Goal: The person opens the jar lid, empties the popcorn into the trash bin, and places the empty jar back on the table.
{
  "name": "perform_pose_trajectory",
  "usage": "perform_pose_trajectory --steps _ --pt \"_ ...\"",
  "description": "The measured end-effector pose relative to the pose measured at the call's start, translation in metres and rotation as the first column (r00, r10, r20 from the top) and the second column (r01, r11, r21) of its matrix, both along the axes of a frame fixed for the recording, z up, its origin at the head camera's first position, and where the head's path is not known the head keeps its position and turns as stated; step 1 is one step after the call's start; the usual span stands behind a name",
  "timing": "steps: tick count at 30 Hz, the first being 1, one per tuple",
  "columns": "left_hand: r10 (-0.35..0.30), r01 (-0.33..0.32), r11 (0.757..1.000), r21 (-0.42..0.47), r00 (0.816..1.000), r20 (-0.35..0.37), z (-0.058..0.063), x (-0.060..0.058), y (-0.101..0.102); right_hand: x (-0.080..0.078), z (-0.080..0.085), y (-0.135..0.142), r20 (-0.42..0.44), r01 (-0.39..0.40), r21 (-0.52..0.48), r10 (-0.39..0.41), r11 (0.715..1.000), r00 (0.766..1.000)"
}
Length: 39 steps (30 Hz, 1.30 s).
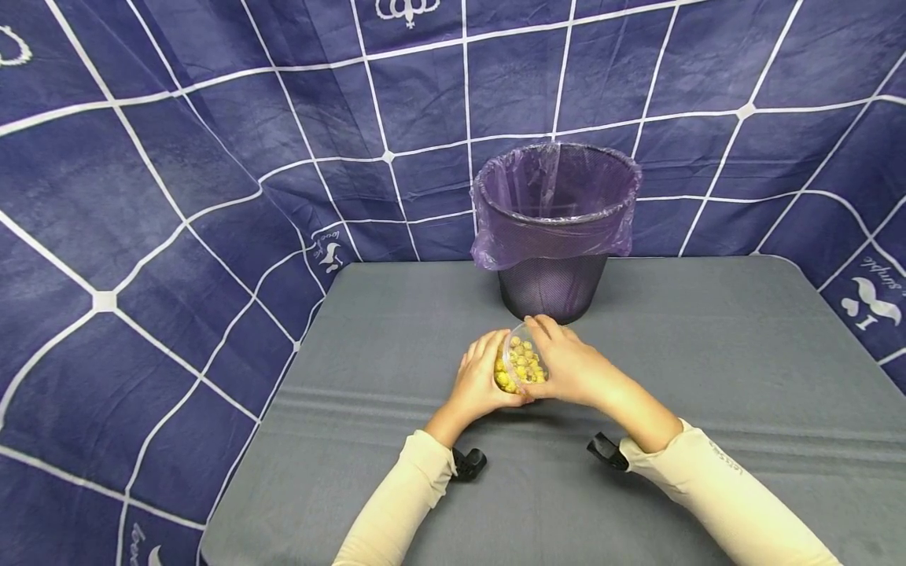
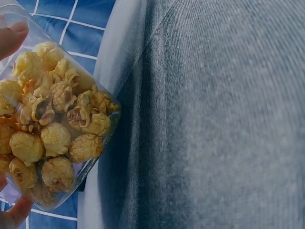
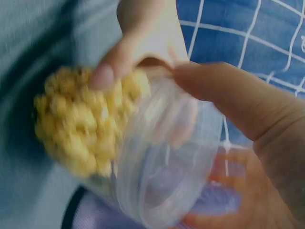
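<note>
A clear plastic jar (image 2: 97,98) of yellow caramel popcorn (image 2: 57,138) is held over the grey table. My left hand (image 1: 480,384) grips its side, with thumb and fingertips against the clear wall in the left wrist view. At the jar's mouth end is a translucent round lid (image 3: 164,167). My right hand (image 1: 576,368) curls round this lid, thumb on one side and fingers on the other. In the right wrist view the lid sits against the jar's top, somewhat blurred. The jar is tilted, its lid end toward my right hand.
Behind the hands a black mesh bin (image 1: 548,287) stands on the grey table (image 1: 396,330), lined with a purple plastic bag (image 1: 566,236). Blue cloth with white grid lines (image 1: 425,94) hangs round the back and sides. Black straps (image 1: 467,464) show by the wrists.
</note>
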<state>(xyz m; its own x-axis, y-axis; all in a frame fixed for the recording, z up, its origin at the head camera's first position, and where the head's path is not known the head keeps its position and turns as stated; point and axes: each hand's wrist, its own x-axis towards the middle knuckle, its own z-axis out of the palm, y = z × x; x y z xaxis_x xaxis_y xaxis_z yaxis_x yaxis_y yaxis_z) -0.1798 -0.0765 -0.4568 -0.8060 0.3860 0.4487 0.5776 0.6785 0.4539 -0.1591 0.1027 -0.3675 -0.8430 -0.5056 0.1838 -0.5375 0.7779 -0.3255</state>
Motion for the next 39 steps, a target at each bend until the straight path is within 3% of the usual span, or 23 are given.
perform_pose_trajectory --steps 4,7,10,13,16,18,21,24,30,35,39 --pt "-0.002 0.002 1.000 0.001 1.000 0.001 0.000 -0.001 -0.002 -0.006 0.001 0.010 -0.033 -0.246 -0.010 0.246 0.969 0.969" --pt "-0.006 0.006 1.000 0.003 1.000 0.003 0.000 0.000 -0.002 -0.006 0.001 0.012 -0.009 -0.282 -0.011 0.282 0.959 0.959" --pt "-0.006 0.006 1.000 -0.001 1.000 0.003 0.000 0.000 -0.002 -0.004 0.001 0.010 0.022 -0.186 -0.016 0.186 0.982 0.982" --pt "-0.006 0.006 1.000 -0.009 1.000 -0.003 0.001 0.000 -0.001 0.000 0.001 0.004 0.036 0.006 -0.010 -0.006 1.000 0.999" --pt "-0.007 0.007 1.000 -0.013 1.000 -0.007 0.002 0.000 -0.001 0.002 0.001 -0.004 0.051 0.190 0.008 -0.190 0.982 0.980" --pt "-0.002 0.002 1.000 -0.019 1.000 -0.010 0.002 0.000 0.000 0.003 0.001 -0.008 0.069 0.269 0.027 -0.270 0.963 0.960" --pt "0.004 -0.004 1.000 -0.022 1.000 -0.007 0.003 0.001 0.000 0.004 0.001 -0.012 0.103 0.321 0.064 -0.327 0.945 0.940" --pt "0.009 -0.009 1.000 -0.023 1.000 -0.002 0.004 0.001 0.000 0.004 0.000 -0.014 0.097 0.329 0.094 -0.337 0.940 0.936" --pt "0.010 -0.010 1.000 -0.019 1.000 -0.004 0.003 0.001 -0.001 0.003 0.001 -0.010 0.074 0.249 0.051 -0.252 0.967 0.965" --pt "0.014 -0.014 1.000 -0.023 1.000 -0.020 0.002 0.000 -0.002 0.000 0.002 0.000 0.073 0.086 -0.021 -0.084 0.996 0.994" --pt "0.003 -0.004 1.000 -0.025 1.000 -0.029 0.002 0.000 -0.002 -0.003 0.001 0.008 0.057 -0.074 -0.074 0.078 0.995 0.995"
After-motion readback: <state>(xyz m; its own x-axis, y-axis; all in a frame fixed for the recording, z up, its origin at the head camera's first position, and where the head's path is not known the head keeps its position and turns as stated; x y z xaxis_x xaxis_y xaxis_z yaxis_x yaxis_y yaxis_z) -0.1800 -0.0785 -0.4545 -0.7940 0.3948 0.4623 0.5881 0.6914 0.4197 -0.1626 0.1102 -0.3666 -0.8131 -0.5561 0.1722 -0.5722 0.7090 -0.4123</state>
